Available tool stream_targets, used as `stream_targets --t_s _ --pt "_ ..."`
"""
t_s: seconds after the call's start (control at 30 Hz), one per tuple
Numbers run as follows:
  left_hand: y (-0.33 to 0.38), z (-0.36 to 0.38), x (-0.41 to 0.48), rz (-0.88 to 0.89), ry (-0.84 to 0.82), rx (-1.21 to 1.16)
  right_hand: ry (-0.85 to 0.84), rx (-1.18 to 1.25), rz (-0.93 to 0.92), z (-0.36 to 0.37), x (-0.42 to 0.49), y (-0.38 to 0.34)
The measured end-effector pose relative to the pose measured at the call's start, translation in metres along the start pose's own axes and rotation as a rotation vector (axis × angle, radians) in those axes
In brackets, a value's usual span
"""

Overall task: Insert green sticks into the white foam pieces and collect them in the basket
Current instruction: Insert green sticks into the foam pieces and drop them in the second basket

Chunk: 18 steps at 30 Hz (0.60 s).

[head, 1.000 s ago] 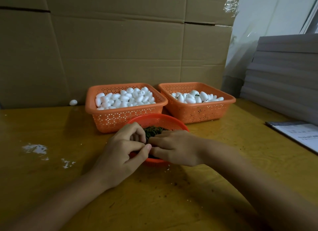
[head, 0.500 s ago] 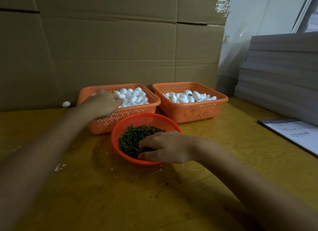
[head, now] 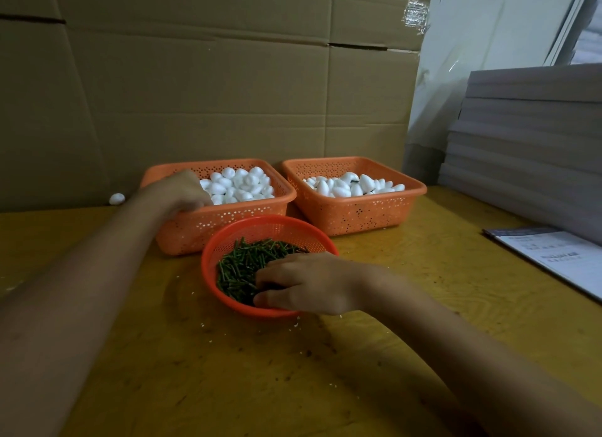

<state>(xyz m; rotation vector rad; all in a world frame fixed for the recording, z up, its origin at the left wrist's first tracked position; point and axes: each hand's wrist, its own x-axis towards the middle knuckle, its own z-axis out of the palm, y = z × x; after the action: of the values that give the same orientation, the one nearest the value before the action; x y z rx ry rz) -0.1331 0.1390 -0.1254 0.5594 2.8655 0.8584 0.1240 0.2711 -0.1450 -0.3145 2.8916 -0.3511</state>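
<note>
A left hand [head: 177, 190] is reached into an orange rectangular perforated plastic basket [head: 228, 224] at the far left of the group, over its near left corner, and is laid on the heap of white egg-shaped foam pieces [head: 241, 185] with which that basket is filled. Its fingers are bent downward and hidden by the back of the hand, so whether a piece is grasped cannot be told.

The right hand [head: 306, 281] is set in a round red-orange plastic mesh basket [head: 270, 229], which is placed on the yellow wooden bench [head: 407, 273] just in front of the rectangular ones. Short green sticks [head: 247, 260] are piled inside it. The fingers [head: 270, 272] are curved down, with tips and thumb among the sticks at the near right side; whether a stick is pinched cannot be told.

A second orange rectangular basket [head: 358, 213] is placed just right of the first. A lower layer of foam pieces with green stems [head: 345, 185] is held in it.

One stray white foam piece [head: 116, 198] is seen at the far left of the bench, against the brown cardboard wall [head: 211, 94]. A stack of grey sheets [head: 527, 143] and a printed paper [head: 560, 257] are found at the right.
</note>
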Motion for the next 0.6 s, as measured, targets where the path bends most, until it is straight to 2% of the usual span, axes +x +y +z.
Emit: stream_targets --t_s 0.23,0.37,0.47,0.6 --pt "-0.011 0.007 0.007 0.111 0.246 -0.169 0.009 -0.023 -0.001 0.001 0.001 0.001" --pt "-0.018 0.005 0.002 0.211 0.324 -0.160 0.052 0.027 0.010 0.002 0.002 0.003" --pt "-0.017 0.003 -0.005 0.239 0.322 -0.210 0.156 0.039 -0.009 0.004 0.003 0.007" --pt "-0.012 0.004 -0.023 0.355 0.407 -0.448 0.392 -0.006 -0.056 0.007 0.004 0.007"
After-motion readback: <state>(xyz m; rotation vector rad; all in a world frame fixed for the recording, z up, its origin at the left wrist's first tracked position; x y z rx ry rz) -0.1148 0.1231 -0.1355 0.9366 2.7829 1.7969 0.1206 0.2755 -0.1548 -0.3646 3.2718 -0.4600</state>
